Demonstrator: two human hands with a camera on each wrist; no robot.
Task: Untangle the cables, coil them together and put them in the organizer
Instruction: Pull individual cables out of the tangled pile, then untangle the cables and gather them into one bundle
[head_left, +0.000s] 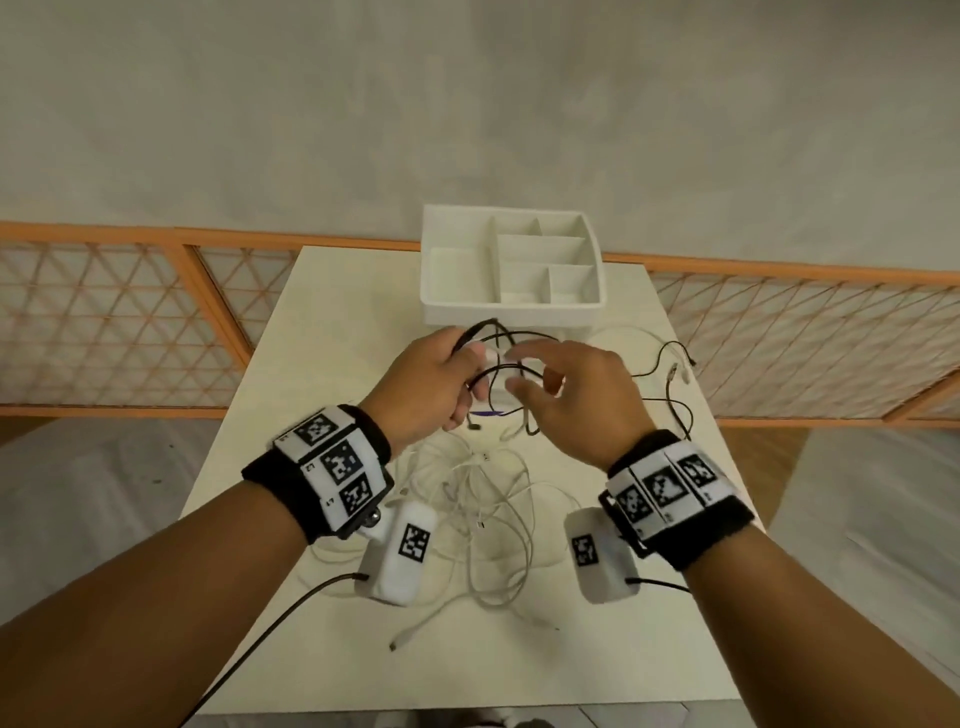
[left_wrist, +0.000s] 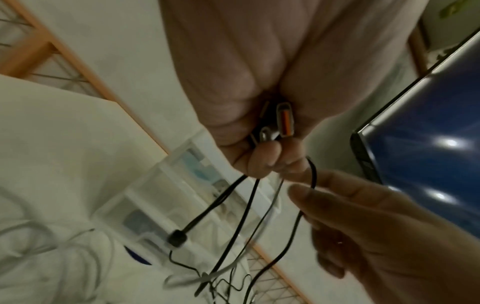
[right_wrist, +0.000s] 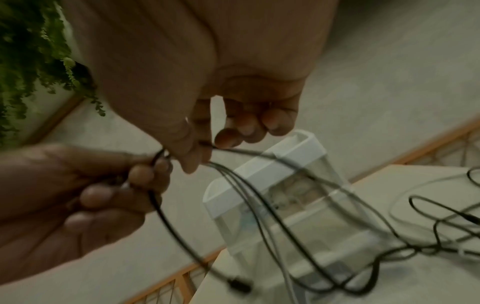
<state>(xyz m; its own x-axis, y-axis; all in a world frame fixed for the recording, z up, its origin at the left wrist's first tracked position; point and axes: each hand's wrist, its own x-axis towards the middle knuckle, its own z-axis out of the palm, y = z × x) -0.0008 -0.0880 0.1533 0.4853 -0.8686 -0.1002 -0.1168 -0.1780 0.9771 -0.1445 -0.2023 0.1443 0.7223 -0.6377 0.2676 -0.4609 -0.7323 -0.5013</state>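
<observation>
My left hand grips a bundle of black cables above the table, just in front of the white organizer. In the left wrist view its curled fingers clamp several plugs, one a USB connector with an orange insert, and the black cables hang down from them. My right hand is beside it, thumb and forefinger pinching a black strand close to the left hand. A tangle of white cables lies on the table below both wrists.
The organizer's compartments hold nothing. Loose black cable ends trail over the table's right side. An orange lattice fence runs behind the table. A dark screen and a green plant show at the sides.
</observation>
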